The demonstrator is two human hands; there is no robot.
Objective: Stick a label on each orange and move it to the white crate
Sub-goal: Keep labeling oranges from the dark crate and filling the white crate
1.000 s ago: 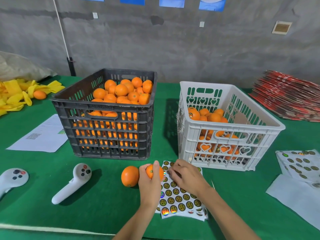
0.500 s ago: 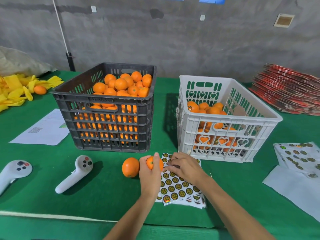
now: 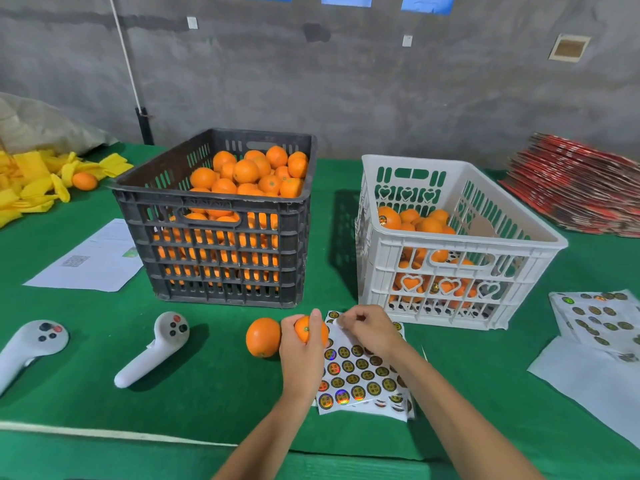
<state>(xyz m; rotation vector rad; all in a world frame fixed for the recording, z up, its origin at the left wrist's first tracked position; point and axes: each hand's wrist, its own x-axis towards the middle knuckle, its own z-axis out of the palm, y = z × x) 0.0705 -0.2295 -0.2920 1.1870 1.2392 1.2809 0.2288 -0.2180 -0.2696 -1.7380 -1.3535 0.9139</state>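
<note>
Left hand (image 3: 301, 355) grips an orange (image 3: 309, 329); right hand (image 3: 369, 329) pinches at the label sheet (image 3: 360, 372) corner — best peel slowly, pressing the label flat on rind.

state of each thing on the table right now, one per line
black crate: heaped with oranges
white crate: partly filled
held orange: gripped in left hand, off the table
loose orange: resting on the cloth
sticker sheet: flat, top edge being picked at by right hand
</note>
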